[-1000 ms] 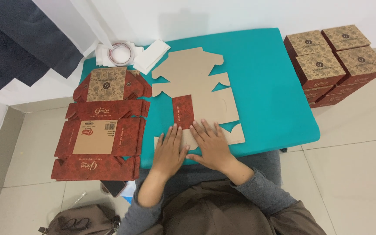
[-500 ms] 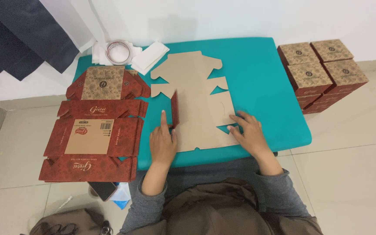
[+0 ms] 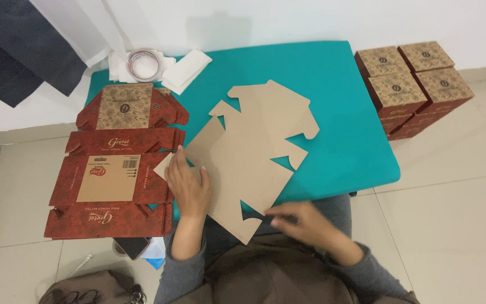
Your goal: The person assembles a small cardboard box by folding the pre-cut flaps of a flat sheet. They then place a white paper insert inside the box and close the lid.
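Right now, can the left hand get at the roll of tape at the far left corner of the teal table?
Probably yes, with a stretch. The left hand rests on the flat brown cardboard blank. The roll of tape lies farther away on white paper, and only flat printed cartons lie between, nothing tall.

Flat die-cut cardboard box blank [image 3: 254, 146], plain brown side up, notched flaps along its edges, lying unfolded and turned at an angle on the teal table [image 3: 344, 101], near corner overhanging the table's near edge
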